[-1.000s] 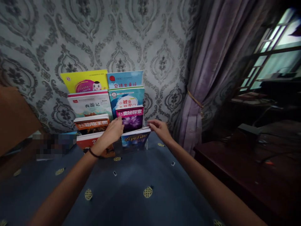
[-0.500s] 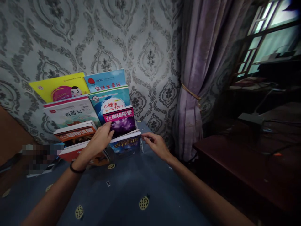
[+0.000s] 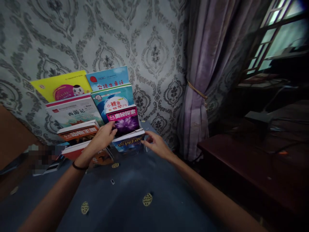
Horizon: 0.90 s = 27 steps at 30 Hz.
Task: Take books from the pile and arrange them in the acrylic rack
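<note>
Rm over blue cloth (image 3: 125,193), frt; bks (image 3: 89,111) block wall (image 3: 154,38) side, curtain (image 3: 202,64) at R.

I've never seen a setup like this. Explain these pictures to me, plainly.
There is no machine here: you are looking at a person's two bare hands. The view comes from a camera worn on the head, looking forward and down. Ahead, colorful books stand in two stepped columns on a dark blue cloth printed with pineapples, before a patterned wall. The left hand is at the left edge of the purple book. The right hand has its fingertips at the right edge of the dark blue book in front. Whether either hand truly grips its book, I can't tell.
</note>
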{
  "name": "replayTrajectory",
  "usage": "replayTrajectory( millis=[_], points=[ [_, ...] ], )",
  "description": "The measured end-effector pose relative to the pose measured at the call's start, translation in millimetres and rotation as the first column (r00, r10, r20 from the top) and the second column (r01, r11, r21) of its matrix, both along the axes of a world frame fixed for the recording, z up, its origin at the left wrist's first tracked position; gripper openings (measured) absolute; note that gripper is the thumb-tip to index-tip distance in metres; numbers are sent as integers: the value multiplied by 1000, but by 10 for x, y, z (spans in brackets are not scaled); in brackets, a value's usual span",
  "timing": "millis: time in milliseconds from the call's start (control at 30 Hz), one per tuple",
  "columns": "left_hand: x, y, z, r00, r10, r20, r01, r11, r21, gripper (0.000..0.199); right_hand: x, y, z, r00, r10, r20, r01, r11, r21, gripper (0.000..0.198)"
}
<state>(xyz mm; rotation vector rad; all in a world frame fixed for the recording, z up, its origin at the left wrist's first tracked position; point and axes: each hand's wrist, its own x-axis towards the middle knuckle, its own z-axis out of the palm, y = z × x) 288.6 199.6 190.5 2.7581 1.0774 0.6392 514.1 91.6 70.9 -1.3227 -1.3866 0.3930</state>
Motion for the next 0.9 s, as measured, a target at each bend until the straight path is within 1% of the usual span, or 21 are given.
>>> replayTrajectory(
  millis=[67, 167, 200, 267, 467, 567, 633, 700, 800, 900],
  points=[
    [-15, 11, 7, 1000, -14, 24, 14, 1000, -19, 40, -16, 56, 27, 997, 59, -48, -61, 998, -34, 43],
    [-29, 18, 21, 997, -46, 60, 48, 998, -34, 37, -33, 149, 42, 954, 229, -191, -243, 969, -49, 41],
    [-31, 17, 28, 996, -50, 73, 53, 998, -37, 37, -37, 179, 37, 937, 266, -225, -282, 959, -40, 41],
    [-33, 10, 44, 994, -49, 94, 54, 997, -47, 37, -46, 230, 14, 925, 289, -248, -302, 953, -17, 41],
    [-49, -7, 83, 992, -36, 122, 49, 993, -107, 41, -92, 329, -54, 955, 166, -247, -160, 986, 45, 42],
    [-56, 20, 60, 974, -68, 217, 108, 978, -177, 44, -103, 360, -24, 959, 96, -267, -77, 994, 84, 43],
    [-56, 50, 32, 955, -85, 285, 155, 960, -235, 46, -97, 362, 26, 956, 69, -285, -36, 992, 117, 43],
    [-54, 79, 6, 943, -78, 324, 175, 943, -283, 49, -76, 344, 99, 954, 57, -294, -13, 989, 149, 43],
    [-51, 108, -16, 933, -31, 359, 159, 929, -334, 55, -11, 305, 241, 955, 40, -292, 19, 981, 195, 42],
    [-50, 124, -23, 923, 26, 385, 132, 916, -380, 61, 85, 303, 406, 945, 28, -327, 64, 962, 267, 41]
  ],
)
